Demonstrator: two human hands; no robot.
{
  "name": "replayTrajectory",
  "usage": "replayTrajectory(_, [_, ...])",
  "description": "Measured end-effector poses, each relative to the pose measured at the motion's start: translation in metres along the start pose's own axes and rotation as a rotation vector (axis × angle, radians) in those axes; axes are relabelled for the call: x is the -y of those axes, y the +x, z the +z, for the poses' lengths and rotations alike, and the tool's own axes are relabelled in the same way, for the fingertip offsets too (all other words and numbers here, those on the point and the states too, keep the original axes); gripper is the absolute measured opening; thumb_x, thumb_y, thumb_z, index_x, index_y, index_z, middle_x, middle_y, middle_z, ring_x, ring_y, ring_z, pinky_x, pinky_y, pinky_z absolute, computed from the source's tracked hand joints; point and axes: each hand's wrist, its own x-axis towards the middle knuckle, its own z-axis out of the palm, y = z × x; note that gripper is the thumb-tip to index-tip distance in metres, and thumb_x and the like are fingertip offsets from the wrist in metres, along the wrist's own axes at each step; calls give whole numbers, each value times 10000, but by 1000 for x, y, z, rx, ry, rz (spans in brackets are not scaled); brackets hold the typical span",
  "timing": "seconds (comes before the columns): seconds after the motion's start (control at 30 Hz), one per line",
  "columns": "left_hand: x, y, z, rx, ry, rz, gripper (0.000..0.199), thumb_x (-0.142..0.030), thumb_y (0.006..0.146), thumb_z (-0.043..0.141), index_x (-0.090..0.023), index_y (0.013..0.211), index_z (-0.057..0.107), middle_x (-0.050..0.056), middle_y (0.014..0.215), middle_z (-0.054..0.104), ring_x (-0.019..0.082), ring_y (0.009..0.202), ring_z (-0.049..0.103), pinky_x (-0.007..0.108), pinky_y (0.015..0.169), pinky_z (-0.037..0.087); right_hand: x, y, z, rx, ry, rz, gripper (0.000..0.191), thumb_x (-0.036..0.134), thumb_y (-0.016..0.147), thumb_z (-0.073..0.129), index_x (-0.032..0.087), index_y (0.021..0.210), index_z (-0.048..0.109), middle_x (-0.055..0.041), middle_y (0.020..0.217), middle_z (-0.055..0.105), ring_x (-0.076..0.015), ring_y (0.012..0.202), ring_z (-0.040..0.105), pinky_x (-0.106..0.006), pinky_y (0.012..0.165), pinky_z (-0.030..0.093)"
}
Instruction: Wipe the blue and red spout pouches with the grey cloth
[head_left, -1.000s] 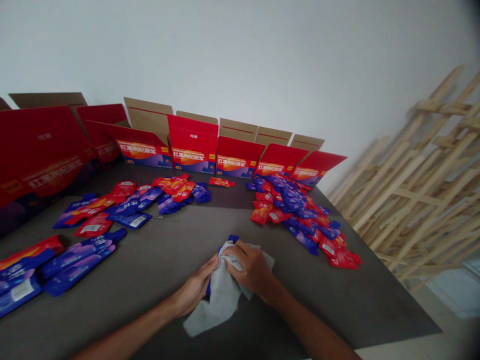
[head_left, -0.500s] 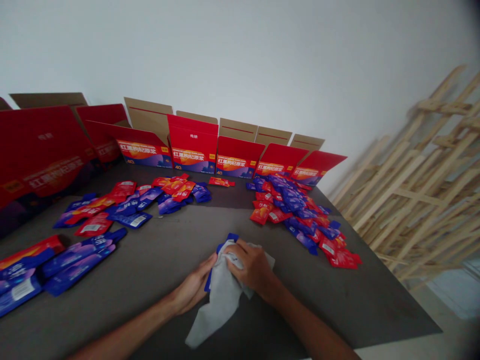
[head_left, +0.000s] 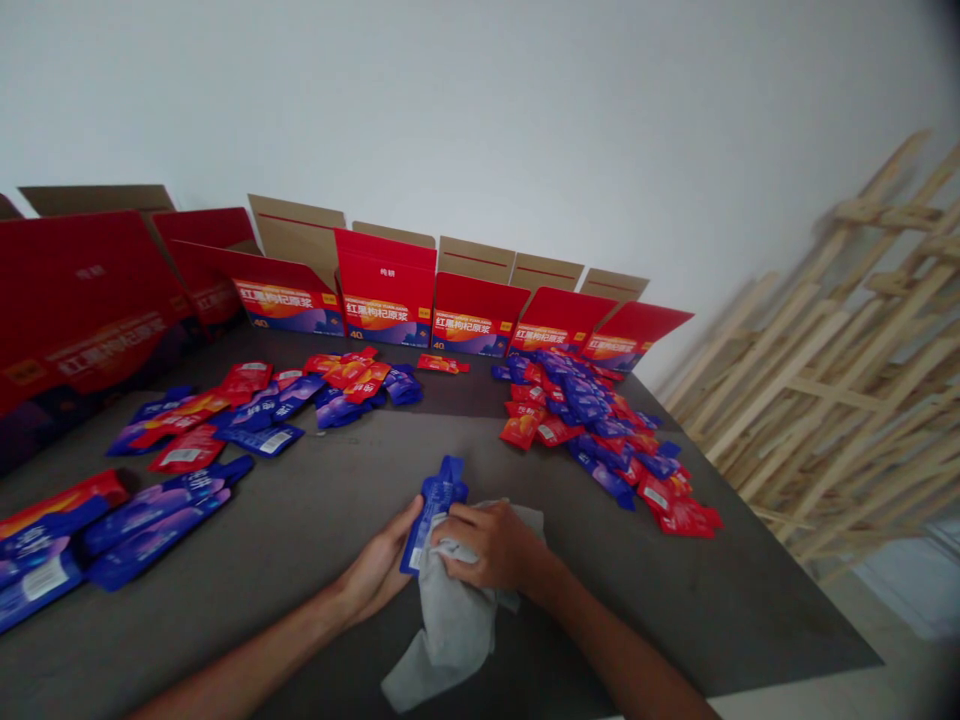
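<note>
Over the near middle of the table, my left hand [head_left: 384, 562] grips a blue pouch [head_left: 442, 489] by its left edge, its narrow end pointing away from me. My right hand [head_left: 487, 545] is closed on a grey cloth [head_left: 459, 625], pressed against the right side of the pouch. The cloth hangs down toward me and covers the pouch's lower right part. Some fingertips of my left hand are hidden behind the pouch.
Open red boxes [head_left: 386, 300] line the back of the dark table [head_left: 360, 490]. Red and blue sachets [head_left: 592, 400] are heaped at the right, with more pouches [head_left: 157, 520] at the left. Wooden easels [head_left: 840, 380] lean beyond the table's right edge.
My right hand and the cloth have slid down the pouch toward me, uncovering its upper part and narrow end. My left hand has shifted slightly left, still holding the pouch.
</note>
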Motion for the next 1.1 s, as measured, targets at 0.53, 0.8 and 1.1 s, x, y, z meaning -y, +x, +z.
replayTrajectory(0.53, [-51,54,-1,-62,112,247,418,-359,978,397,-78,1243,557,177,1136,693,245,945,691,439,907,527,7,1,6,155,12,-61,254,357,843,665,287,1086,644,46,986,677,-124,744,641,-236,636,409])
replayTrajectory(0.8, [-67,182,56,-171,1023,469,553,-426,804,676,-120,1250,562,191,1260,598,313,1206,537,389,1019,400,3,0,8,156,36,19,275,367,827,673,304,1092,637,59,992,704,-146,776,657,-242,651,399])
replayTrajectory(1.1, [-55,262,97,-329,1408,417,684,-359,775,746,-47,1323,479,294,1380,475,405,1296,458,500,1053,351,-1,1,4,217,25,63,300,414,851,651,308,1131,626,46,1073,699,-169,864,659,-261,745,418])
